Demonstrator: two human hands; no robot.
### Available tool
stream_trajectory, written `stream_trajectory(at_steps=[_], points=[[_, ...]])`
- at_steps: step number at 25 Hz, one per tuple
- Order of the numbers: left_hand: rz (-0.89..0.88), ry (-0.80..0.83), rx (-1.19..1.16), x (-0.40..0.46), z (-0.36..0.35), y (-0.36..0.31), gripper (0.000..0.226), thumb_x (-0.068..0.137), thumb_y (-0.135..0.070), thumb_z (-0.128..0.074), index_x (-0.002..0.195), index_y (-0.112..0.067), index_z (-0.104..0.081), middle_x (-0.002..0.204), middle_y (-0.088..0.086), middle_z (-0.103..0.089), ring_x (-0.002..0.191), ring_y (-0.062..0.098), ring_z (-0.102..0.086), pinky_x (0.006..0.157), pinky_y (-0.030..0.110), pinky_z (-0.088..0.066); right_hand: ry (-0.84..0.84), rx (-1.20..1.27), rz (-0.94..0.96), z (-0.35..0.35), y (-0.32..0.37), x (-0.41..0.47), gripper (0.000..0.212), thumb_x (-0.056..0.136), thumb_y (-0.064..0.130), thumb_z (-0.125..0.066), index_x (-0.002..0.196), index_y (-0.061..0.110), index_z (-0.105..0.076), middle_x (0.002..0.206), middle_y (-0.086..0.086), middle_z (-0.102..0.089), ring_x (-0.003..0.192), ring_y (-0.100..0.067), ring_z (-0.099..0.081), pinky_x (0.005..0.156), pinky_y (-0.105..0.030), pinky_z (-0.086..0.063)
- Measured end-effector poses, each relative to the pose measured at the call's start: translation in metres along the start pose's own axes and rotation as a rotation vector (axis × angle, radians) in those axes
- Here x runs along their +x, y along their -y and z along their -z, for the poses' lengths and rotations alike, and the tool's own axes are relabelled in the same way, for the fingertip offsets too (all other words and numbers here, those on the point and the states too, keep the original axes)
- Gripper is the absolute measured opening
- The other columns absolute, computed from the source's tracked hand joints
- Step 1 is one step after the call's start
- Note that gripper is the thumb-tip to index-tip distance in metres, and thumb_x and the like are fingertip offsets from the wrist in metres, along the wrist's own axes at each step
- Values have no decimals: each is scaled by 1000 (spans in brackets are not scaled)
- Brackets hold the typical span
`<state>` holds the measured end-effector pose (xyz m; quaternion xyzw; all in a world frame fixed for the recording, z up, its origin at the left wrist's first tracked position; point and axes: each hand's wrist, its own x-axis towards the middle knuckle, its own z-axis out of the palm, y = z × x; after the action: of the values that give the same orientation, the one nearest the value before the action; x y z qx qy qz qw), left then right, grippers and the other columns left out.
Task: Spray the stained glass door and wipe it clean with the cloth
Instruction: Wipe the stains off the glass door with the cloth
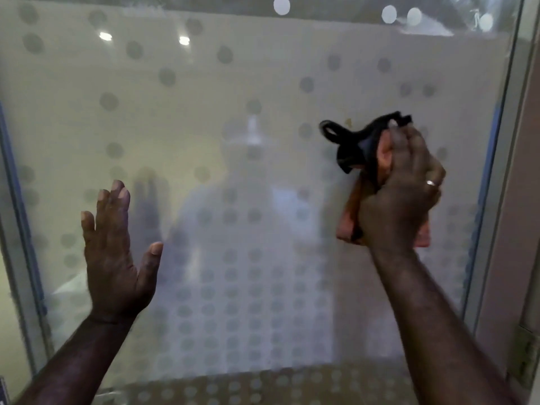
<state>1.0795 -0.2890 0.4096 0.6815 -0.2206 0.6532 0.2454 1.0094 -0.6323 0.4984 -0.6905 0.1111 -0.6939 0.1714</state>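
A frosted glass door (263, 83) patterned with grey dots fills the view. My right hand (406, 197) is closed around an orange spray bottle (349, 223) with a black trigger head (350, 147), held close to the glass at the right; the nozzle points left. A small brownish stain (347, 121) shows on the glass just above the nozzle. My left hand (115, 252) is flat with fingers spread, at or just off the glass at the lower left, holding nothing. No cloth is visible.
A pale door frame (514, 200) runs down the right side, with a metal hinge (526, 346) low on it. A blue-edged frame strip (20, 206) borders the glass on the left. My blurred reflection shows in the middle of the glass.
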Motion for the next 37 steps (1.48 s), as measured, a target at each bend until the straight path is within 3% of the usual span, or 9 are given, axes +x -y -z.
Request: stream_trajectory(at_steps=[5, 11, 16, 20, 24, 29, 31, 35, 37], points=[[2, -2, 15, 0, -3, 3, 67, 99, -51, -30, 156, -19, -15, 161, 7, -25, 152, 25, -17, 124, 42, -5, -28, -1, -266, 9, -14, -27, 63, 86, 21, -54, 145, 29, -36, 152, -1, -35, 123, -37, -38, 97, -56, -37], [-15, 9, 10, 2, 2, 1, 66, 100, -51, -28, 156, -18, -15, 161, 4, -23, 152, 24, -17, 124, 44, -6, 69, 8, 414, -24, 103, -14, 68, 79, 16, -56, 144, 34, -40, 153, 3, -38, 123, -32, -42, 88, -44, -36], [21, -7, 5, 7, 21, 18, 66, 99, -53, -28, 155, -21, -16, 160, 5, -25, 152, 24, -19, 124, 46, -8, -9, -1, -27, -2, 23, 74, 64, 85, 26, -58, 143, 36, -34, 154, 6, -32, 126, -35, -38, 97, -52, -35], [59, 9, 28, 8, 39, 33, 66, 98, -55, -28, 155, -24, -15, 161, 4, -24, 150, 27, -22, 125, 42, -6, -20, -2, -283, 3, 7, 25, 61, 87, 31, -58, 143, 30, -34, 151, -2, -34, 120, -42, -40, 96, -59, -34], [54, 19, 46, 5, 54, 42, 67, 98, -55, -29, 156, -23, -15, 161, 6, -24, 151, 22, -20, 124, 47, -11, 79, -33, 141, -20, 113, -30, 75, 77, 26, -65, 145, 31, -35, 154, 1, -34, 117, -39, -42, 88, -46, -34], [79, 14, 16, 1, 64, 49, 68, 98, -55, -30, 155, -19, -17, 162, 8, -23, 152, 23, -19, 124, 38, -6, 175, -43, 731, -38, 212, -29, 59, 90, 19, -47, 147, 29, -33, 156, -1, -31, 130, -35, -39, 87, -46, -36], [76, 21, 0, 1, 66, 52, 68, 99, -55, -30, 155, -19, -17, 162, 10, -24, 152, 23, -20, 124, 39, -6, 143, -54, 582, -42, 209, 6, 57, 91, 21, -45, 145, 33, -35, 156, 1, -31, 127, -36, -40, 87, -46, -36], [92, 38, -12, -4, 74, 64, 67, 99, -53, -32, 154, -16, -20, 162, 9, -26, 152, 24, -20, 124, 44, -8, 13, 17, -69, -27, 148, 19, 62, 83, 30, -52, 142, 36, -34, 155, 6, -31, 122, -39, -42, 93, -52, -35], [89, 43, -14, -8, 76, 67, 67, 99, -52, -32, 154, -15, -21, 162, 8, -25, 151, 25, -21, 124, 45, -9, 37, -3, -119, -28, 153, -31, 69, 81, 29, -59, 144, 35, -33, 156, 3, -30, 121, -42, -41, 95, -53, -33]])
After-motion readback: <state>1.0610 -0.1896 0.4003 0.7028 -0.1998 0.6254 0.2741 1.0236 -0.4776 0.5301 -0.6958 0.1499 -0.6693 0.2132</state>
